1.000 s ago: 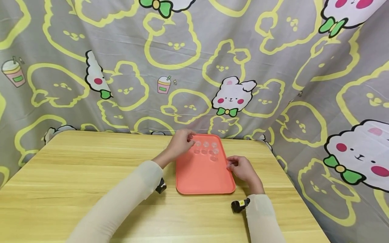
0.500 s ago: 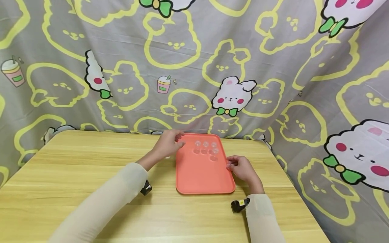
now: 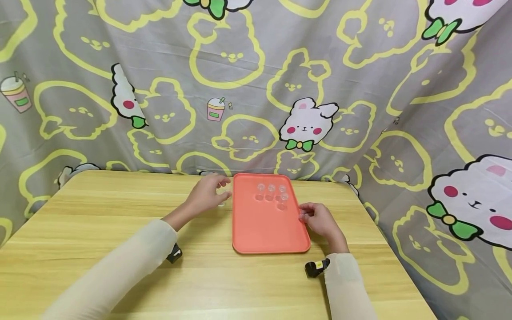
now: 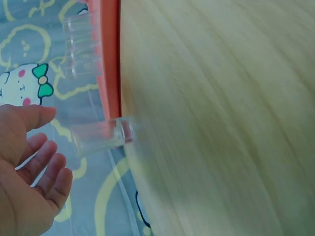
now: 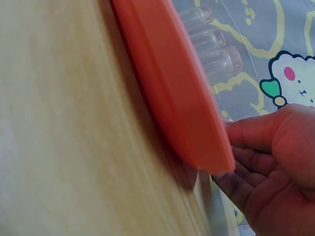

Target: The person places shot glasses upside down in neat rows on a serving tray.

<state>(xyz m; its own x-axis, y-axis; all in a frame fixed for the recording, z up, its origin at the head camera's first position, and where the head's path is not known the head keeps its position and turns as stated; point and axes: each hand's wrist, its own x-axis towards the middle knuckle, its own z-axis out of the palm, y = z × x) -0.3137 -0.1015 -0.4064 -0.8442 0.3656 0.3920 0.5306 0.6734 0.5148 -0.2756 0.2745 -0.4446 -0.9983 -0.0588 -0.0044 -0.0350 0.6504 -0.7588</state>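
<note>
Presently four small clear plastic cups (image 3: pixel 271 188) stand on flat orange plastic tray (image 3: pixel 264 231); left hand (image 3: pixel 206 194) relaxed, empty, reaching fifth clear cup (image 4: pixel 101 136) beside tray; right hand (image 3: pixel 318 219) pinches tray edge.

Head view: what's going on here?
A person sits at a wooden table with an orange tray that holds four small clear cups at its far end. The left hand reaches, fingers relaxed, toward another clear cup standing on the table just left of the tray. The right hand rests at the tray's right edge.
</note>
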